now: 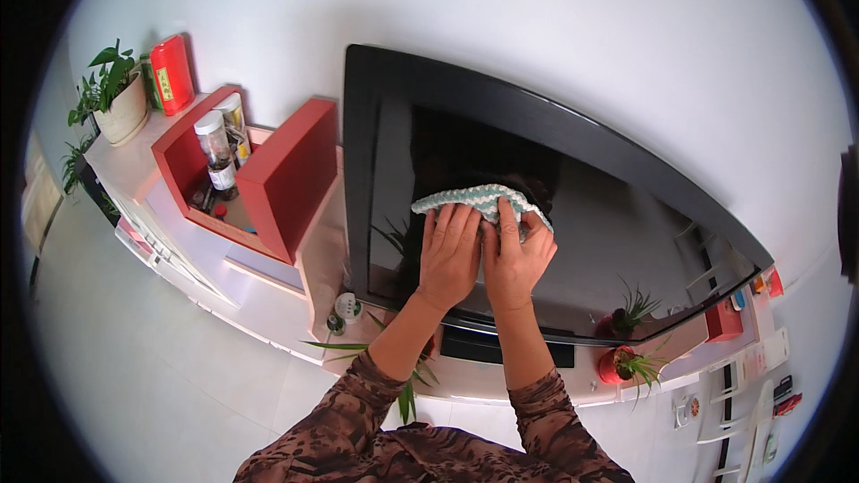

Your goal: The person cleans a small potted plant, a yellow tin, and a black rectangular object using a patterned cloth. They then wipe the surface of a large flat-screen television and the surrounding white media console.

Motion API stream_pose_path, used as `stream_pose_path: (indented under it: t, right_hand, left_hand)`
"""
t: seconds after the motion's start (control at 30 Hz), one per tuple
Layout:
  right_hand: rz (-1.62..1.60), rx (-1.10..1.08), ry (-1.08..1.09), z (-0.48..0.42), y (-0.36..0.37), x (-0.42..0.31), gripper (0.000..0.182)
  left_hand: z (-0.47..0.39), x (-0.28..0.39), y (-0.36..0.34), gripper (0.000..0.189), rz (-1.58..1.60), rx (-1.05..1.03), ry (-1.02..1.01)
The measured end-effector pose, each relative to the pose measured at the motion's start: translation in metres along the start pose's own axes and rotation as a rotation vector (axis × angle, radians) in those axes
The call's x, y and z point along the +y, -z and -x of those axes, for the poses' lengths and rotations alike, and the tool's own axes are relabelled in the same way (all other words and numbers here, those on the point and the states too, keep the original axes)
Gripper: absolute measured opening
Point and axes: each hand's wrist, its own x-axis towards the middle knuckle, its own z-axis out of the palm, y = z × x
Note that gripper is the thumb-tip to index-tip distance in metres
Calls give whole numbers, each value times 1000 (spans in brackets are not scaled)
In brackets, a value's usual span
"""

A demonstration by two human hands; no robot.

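Before me stands a black flat-screen television (590,215) with a dark, glossy screen. A green and white patterned cloth (470,197) lies bunched against the screen, left of its middle. My left hand (451,255) presses on the cloth's lower left part with fingers close together. Beside it, my right hand (518,251) has its fingers on the cloth's right part, the index finger stretched upward and the others bent. The two hands are side by side, nearly touching. Parts of the cloth are hidden under the fingers.
Left of the television, a red box shelf (295,181) holds clear jars (216,147). Further left are a potted plant (122,107) and a red tin (172,77). A small red-potted plant (614,365) stands by the screen's lower right edge; long leaves (407,402) spread below my left forearm.
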Motion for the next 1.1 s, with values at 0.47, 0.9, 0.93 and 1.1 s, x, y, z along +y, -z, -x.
stream_pose_path:
  t: [0.47, 0.9, 0.93, 1.1]
  right_hand:
    - [-263, 93, 123, -44, -65, -121, 36]
    - [-372, 17, 50, -37, -65, -133, 41]
    - [-377, 23, 55, -44, -63, -135, 44]
    - [-421, 23, 9, -61, -58, -146, 45]
  left_hand:
    - [-49, -106, 60, 36, 73, 299, 88]
    - [-51, -109, 85, 32, 238, 255, 162]
    - [-63, -110, 90, 29, 272, 266, 137]
    - [-98, -107, 101, 25, 280, 346, 162]
